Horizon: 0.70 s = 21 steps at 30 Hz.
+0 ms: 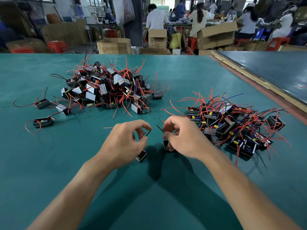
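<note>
Left hand [126, 141] pinches left module [141, 156] by its wires in its grip; right hand [181, 138] likewise holds right module [166, 145]. Large heaps [108, 87] on the bench [49, 163] suggest much remains

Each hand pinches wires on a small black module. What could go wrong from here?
The left hand pinches wires of the left module, which sits below the palm: it might slip or strain them. Loose red wires of the right pile lie beside the right hand gripping the right module and could snag.
</note>
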{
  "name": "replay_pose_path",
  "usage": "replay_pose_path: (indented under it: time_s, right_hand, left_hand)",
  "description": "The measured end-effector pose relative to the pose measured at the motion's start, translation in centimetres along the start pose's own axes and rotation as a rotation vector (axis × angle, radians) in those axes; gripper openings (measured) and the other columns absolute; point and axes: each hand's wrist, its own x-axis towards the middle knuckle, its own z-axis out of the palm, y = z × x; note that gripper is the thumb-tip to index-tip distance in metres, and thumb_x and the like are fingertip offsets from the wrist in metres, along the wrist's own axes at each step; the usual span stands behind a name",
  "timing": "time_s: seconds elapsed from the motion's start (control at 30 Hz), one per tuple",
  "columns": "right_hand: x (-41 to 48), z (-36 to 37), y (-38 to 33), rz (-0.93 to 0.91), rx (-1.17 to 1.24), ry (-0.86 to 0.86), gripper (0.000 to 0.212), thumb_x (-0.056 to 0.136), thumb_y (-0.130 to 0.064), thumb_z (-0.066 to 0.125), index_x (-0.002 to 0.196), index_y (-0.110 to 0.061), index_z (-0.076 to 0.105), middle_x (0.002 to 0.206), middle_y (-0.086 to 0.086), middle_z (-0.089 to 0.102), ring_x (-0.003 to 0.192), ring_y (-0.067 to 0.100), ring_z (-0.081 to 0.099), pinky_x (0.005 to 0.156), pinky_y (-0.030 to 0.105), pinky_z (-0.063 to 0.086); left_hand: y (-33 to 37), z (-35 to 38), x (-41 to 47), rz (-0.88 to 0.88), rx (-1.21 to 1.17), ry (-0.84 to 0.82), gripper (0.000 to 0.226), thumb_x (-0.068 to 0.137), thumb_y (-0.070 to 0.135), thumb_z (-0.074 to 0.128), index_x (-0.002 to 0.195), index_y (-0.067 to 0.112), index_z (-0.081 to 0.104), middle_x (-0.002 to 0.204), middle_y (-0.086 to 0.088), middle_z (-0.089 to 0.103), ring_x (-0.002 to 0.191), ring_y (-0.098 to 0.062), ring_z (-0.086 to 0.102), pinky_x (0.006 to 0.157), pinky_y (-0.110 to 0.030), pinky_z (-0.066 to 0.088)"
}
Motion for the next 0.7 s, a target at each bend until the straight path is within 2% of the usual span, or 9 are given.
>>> replay_pose_path:
  time_s: [0.2,0.37,0.47,0.7]
  right_hand:
    - [-0.06,0.01,-0.08,-0.01,-0.01,-0.011,0.022,0.084,-0.01,0.063,0.075,-0.03,0.06,0.077,-0.006,0.071,0.062,0.018,0.067,0.068,0.044,0.059]
    - [0.0,0.05,-0.11,-0.02,-0.027,-0.016,0.017,0.083,-0.012,0.063,0.077,-0.028,0.062,0.075,-0.009,0.07,0.057,0.01,0.066,0.064,0.036,0.058]
    - [-0.01,0.11,-0.07,-0.023,-0.031,-0.027,0.015,0.083,-0.014,0.063,0.077,-0.028,0.062,0.072,-0.011,0.07,0.055,0.01,0.066,0.061,0.033,0.057]
    - [0.05,0.11,-0.01,-0.029,-0.049,-0.031,0.015,0.083,-0.016,0.064,0.076,-0.029,0.062,0.072,-0.013,0.069,0.059,0.005,0.065,0.065,0.032,0.057]
  left_hand:
    - [0.03,0.05,-0.03,-0.023,-0.015,0.003,0.032,0.082,0.006,0.061,0.1,0.032,0.067,0.075,0.013,0.059,0.04,-0.008,0.037,0.045,-0.018,0.035]
    - [0.0,0.15,0.01,-0.024,-0.06,0.007,0.035,0.083,0.003,0.062,0.107,0.029,0.06,0.076,0.015,0.059,0.038,-0.009,0.04,0.045,-0.02,0.035]
    - [0.03,0.07,-0.04,-0.018,-0.042,0.006,0.03,0.083,0.004,0.063,0.102,0.027,0.062,0.077,0.017,0.059,0.038,-0.009,0.039,0.044,-0.019,0.035]
    - [0.13,0.07,0.06,-0.027,-0.04,-0.002,0.033,0.081,0.004,0.06,0.102,0.029,0.064,0.074,0.014,0.058,0.038,-0.008,0.039,0.045,-0.017,0.034]
